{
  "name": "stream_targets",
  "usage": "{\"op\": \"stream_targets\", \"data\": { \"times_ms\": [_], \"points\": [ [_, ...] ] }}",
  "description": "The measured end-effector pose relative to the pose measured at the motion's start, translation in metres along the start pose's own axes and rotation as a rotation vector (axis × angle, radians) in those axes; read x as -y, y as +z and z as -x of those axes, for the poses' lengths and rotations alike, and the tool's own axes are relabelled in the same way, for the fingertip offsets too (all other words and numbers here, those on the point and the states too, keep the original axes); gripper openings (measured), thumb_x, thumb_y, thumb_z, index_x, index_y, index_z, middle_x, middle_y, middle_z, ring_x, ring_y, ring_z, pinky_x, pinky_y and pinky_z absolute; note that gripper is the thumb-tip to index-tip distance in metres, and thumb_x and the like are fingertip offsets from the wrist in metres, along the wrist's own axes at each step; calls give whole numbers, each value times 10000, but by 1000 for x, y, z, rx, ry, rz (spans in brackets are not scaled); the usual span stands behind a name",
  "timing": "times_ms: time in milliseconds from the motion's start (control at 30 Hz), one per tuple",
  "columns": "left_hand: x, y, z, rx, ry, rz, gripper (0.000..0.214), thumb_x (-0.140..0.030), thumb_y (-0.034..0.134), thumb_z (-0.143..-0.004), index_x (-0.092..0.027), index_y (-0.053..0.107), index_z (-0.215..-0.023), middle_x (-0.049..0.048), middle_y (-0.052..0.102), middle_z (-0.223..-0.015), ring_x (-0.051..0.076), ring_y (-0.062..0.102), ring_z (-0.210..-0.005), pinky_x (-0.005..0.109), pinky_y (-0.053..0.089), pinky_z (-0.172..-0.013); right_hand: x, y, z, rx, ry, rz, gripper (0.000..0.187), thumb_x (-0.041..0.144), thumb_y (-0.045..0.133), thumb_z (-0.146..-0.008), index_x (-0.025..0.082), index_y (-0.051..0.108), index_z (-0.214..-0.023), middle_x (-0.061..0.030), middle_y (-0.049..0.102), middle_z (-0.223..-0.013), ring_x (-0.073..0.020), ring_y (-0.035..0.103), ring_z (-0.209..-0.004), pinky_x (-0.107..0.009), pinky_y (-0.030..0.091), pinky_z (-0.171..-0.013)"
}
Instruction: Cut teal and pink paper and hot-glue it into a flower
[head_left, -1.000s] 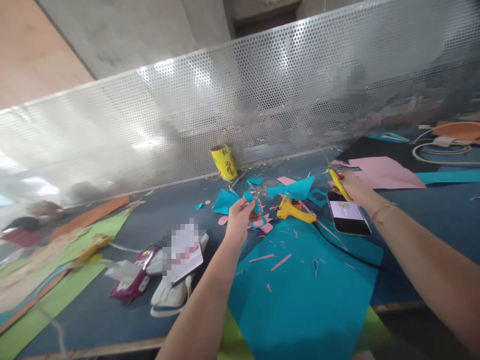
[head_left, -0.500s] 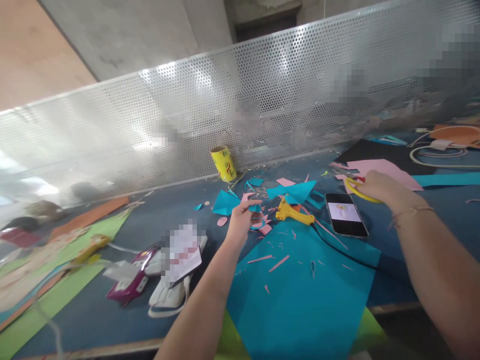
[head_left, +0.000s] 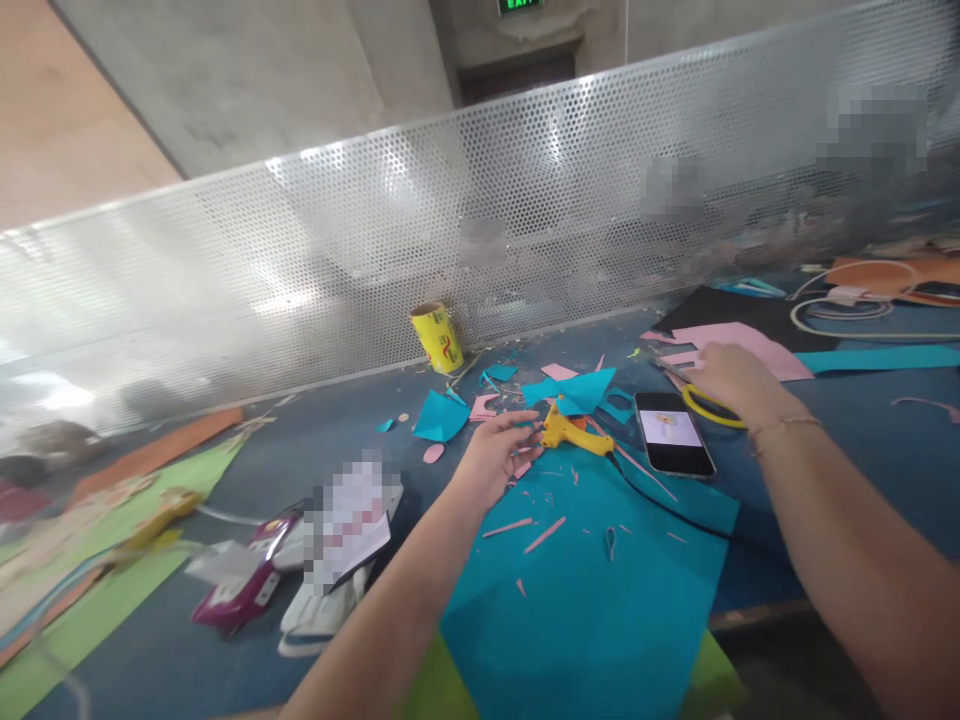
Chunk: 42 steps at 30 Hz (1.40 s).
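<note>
My left hand [head_left: 499, 455] reaches over pink and blue paper scraps, its fingers apart and slightly bent, the tips beside a yellow glue gun [head_left: 576, 432]. I see nothing held in it. My right hand [head_left: 739, 382] is closed around a pair of yellow-handled scissors [head_left: 716, 411], one loop showing below the palm. The scissor blades point left along the edge of a pink paper sheet [head_left: 776, 358]; the fingertips are partly hidden. Blue folded paper [head_left: 589, 390] lies behind the glue gun. A phone [head_left: 675, 435] showing a picture lies between the hands.
A large blue sheet [head_left: 570, 620] with pink slivers covers the near table. A yellow roll [head_left: 436, 340] stands by the perforated metal screen [head_left: 360, 230]. The glue gun's black cord [head_left: 667, 515] runs right. Purple power strip [head_left: 240, 590] and green paper [head_left: 135, 590] lie left.
My left hand has moved right, closer to the glue gun, with its fingers over the scraps. The scissors have turned in my right hand, their handle lower. The view has shifted slightly.
</note>
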<state>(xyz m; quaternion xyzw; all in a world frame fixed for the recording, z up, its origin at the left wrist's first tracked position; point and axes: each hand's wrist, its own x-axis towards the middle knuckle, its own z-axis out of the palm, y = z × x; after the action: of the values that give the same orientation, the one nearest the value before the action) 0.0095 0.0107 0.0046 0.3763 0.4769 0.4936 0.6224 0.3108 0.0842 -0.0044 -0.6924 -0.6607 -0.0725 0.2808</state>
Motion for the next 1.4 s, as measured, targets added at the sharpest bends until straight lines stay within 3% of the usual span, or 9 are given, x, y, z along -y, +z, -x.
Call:
{"op": "stream_targets", "data": {
  "times_ms": [133, 300, 400, 633, 767, 933, 1167, 1300, 1400],
  "points": [
    [11, 3, -5, -5, 70, -104, 282, 5, 549, -669, -128, 606, -912, 15, 596, -655, 109, 619, -635, 236, 520, -640, 52, 9, 9, 80, -189, -265, 110, 200, 497, -745, 167, 601, -756, -78, 650, -775, -177, 597, -716, -280, 428, -660],
    [23, 2, -10, 24, 186, -190, 337, -64, 578, -682, -165, 587, -1003, -14, 591, -644, 135, 635, -649, 259, 529, -619, 95, 16, 31, 233, -415, -471, 107, 203, 492, -746, 192, 599, -738, -43, 626, -780, -158, 591, -715, -289, 465, -675],
    [26, -1, -11, 55, 231, -240, 421, -75, 573, -674, -196, 567, -1078, -23, 587, -625, 143, 633, -634, 272, 529, -609, 103, 16, 41, 308, -405, -601, 130, 237, 505, -755, 192, 596, -836, -53, 621, -852, -163, 595, -774, -292, 488, -671],
    [38, -3, -10, 120, 347, -412, 427, -69, 551, -631, -216, 618, -1026, 54, 651, -956, 160, 616, -659, 274, 500, -594, 124, 23, 61, 417, -416, -802, 280, 281, 486, -804, 223, 546, -1072, -85, 580, -1078, -176, 593, -912, -331, 506, -761],
    [46, -6, -10, 61, 492, -607, 465, -60, 529, -614, -228, 619, -1038, 33, 668, -837, 146, 576, -628, 240, 437, -588, 131, 25, 70, 496, -368, -848, 300, 314, 552, -772, 208, 540, -1053, -88, 597, -1036, -192, 593, -902, -351, 514, -734],
    [45, -6, -8, 51, 570, -770, 336, -39, 470, -606, -185, 668, -835, 27, 642, -712, 139, 534, -622, 218, 370, -577, 135, 24, 76, 482, -340, -823, 329, 339, 616, -717, 207, 537, -1008, -83, 548, -1029, -185, 573, -893, -331, 512, -705],
    [39, -1, -2, 64, 442, -655, 262, -54, 406, -600, -152, 623, -709, 9, 569, -626, 128, 498, -614, 214, 375, -553, 133, 22, 74, 489, -370, -848, 218, 308, 612, -716, 202, 550, -896, -51, 550, -915, -158, 554, -822, -299, 499, -667],
    [39, 2, 1, 74, 271, -479, 141, -94, 426, -604, -157, 546, -643, -12, 508, -608, 110, 499, -543, 210, 405, -490, 134, 20, 75, 519, -411, -880, 225, 303, 614, -720, 211, 552, -916, -51, 567, -946, -165, 561, -859, -302, 502, -693],
    [38, 2, 2, 36, 253, -450, 90, -155, 439, -658, -161, 497, -589, -26, 465, -547, 100, 493, -467, 216, 395, -463, 134, 19, 76, 518, -445, -879, 260, 295, 619, -721, 219, 559, -962, -55, 568, -974, -162, 569, -843, -313, 504, -712]
  ]
}}
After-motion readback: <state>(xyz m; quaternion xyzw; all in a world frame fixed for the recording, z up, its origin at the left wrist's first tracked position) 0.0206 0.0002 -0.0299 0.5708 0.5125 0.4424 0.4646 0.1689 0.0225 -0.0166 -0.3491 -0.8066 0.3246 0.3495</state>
